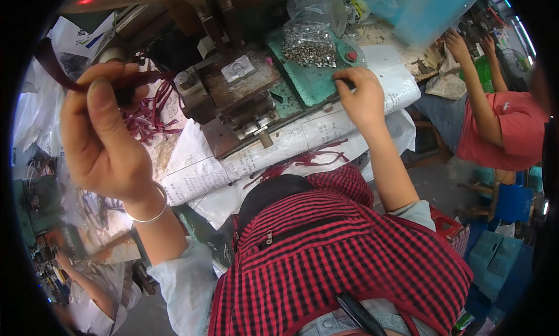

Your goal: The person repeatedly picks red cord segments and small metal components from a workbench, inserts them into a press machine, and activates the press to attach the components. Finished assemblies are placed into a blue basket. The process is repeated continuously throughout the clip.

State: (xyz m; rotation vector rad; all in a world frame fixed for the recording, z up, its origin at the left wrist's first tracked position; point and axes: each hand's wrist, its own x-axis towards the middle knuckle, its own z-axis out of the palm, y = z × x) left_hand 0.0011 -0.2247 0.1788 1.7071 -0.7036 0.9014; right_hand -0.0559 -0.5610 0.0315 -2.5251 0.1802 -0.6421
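My left hand [105, 130] is raised at the left, pinching a dark red fabric strap [135, 79] between thumb and fingers. One end of the strap trails left past the hand; the other reaches toward a metal press [236, 87]. A heap of similar red straps [153, 113] lies behind and below that hand. Over the green metal plate [308, 89], right of the press, my right hand [361, 96] has its fingers bent, thumb and forefinger apart, with nothing seen between them. Just beyond its fingertips, small shiny metal pieces [310, 52] are heaped at a clear plastic bag's mouth.
Printed white sheeting [301, 135] covers the bench's front edge, with more red straps [301, 159] by my lap. A red button [351, 56] sits near the metal pieces. Light-blue plastic [428, 13] stands beyond. Co-workers sit at right [502, 122] and lower left [100, 288].
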